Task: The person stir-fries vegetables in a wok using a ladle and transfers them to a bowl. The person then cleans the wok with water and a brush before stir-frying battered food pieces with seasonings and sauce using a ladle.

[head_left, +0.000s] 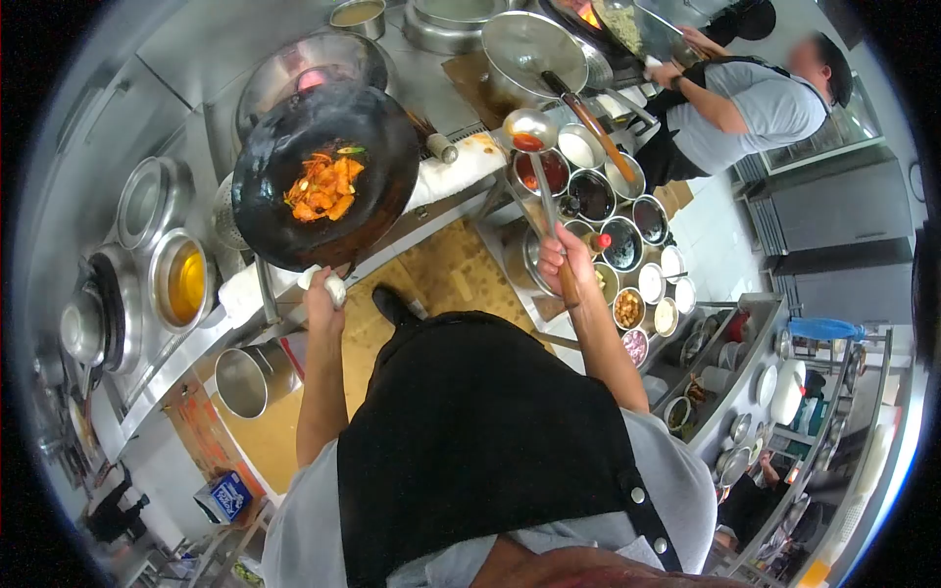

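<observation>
My left hand (pixel 321 296) is closed round a folded white cloth (pixel 331 284) at the near rim of a black wok (pixel 387 162). Orange-red pieces of food (pixel 326 186) with a bit of green lie in the wok, which is tilted toward me. In my right hand (pixel 569 263) is the wooden handle of a long ladle (pixel 533 125), its bowl stretched out over the sauce pots. Some red sauce shows in the ladle bowl. Just below the bowl stands a pot of red sauce (pixel 551 174).
Several pots of dark sauces (pixel 592 196) and chopped ingredients crowd the right side. A strainer (pixel 534 54) rests beyond them. Left of the wok, a metal bowl holds yellow oil (pixel 186 282). A co-worker (pixel 740 98) stands at another wok, upper right.
</observation>
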{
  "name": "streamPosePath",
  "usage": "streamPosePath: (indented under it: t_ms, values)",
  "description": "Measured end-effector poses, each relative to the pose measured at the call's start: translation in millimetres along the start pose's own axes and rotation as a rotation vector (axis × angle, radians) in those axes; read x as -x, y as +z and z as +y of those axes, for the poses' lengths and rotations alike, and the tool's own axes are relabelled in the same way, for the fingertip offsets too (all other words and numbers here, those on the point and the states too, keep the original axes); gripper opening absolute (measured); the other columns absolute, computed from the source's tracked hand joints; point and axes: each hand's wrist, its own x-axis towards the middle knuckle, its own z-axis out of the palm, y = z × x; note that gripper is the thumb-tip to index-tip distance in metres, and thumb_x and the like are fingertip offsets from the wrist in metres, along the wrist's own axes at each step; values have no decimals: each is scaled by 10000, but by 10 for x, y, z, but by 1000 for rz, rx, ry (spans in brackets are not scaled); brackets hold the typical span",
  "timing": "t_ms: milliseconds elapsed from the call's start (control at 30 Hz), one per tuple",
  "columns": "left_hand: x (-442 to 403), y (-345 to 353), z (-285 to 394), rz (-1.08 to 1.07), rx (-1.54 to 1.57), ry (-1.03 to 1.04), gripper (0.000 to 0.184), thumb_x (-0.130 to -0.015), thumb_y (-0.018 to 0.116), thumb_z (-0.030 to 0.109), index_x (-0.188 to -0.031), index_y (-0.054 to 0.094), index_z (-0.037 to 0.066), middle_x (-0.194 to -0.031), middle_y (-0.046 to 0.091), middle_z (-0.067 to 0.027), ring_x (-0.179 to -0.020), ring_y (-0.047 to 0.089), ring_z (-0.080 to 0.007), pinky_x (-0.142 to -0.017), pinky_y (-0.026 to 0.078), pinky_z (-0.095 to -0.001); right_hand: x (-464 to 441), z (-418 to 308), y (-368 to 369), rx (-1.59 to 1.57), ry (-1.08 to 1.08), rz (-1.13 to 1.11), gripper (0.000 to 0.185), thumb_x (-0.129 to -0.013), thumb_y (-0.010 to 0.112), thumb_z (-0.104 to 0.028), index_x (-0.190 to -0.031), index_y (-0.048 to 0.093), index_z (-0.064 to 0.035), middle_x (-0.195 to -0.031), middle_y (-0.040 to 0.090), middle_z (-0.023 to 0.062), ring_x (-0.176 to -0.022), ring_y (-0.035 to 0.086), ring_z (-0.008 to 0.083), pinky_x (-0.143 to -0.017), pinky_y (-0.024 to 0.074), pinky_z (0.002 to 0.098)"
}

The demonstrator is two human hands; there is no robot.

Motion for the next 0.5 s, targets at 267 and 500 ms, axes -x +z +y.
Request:
streamPosePath:
  t_ms: [267, 500]
  values:
    - [-104, -98, -86, -18, -12, 24, 169, -905, 657, 124, -1052, 586, 78, -857, 684, -70, -688, 678, -197, -496, 474, -316, -497, 1, 489, 307, 61, -24, 251, -1069, 567, -295, -1287, 560, -170, -696, 472, -50, -517, 419, 71, -467, 325, 233]
    - [-42, -75, -91, -96, 31, 67, 147, -916, 642, 115, -1046, 607, 58, -830, 702, -98, -710, 682, -203, -552, 509, -323, -345, 271, 1142, 809, 28, -160, 287, -1047, 607, -244, -1297, 575, -105, -689, 482, -21, -500, 458, 88, -436, 346, 249]
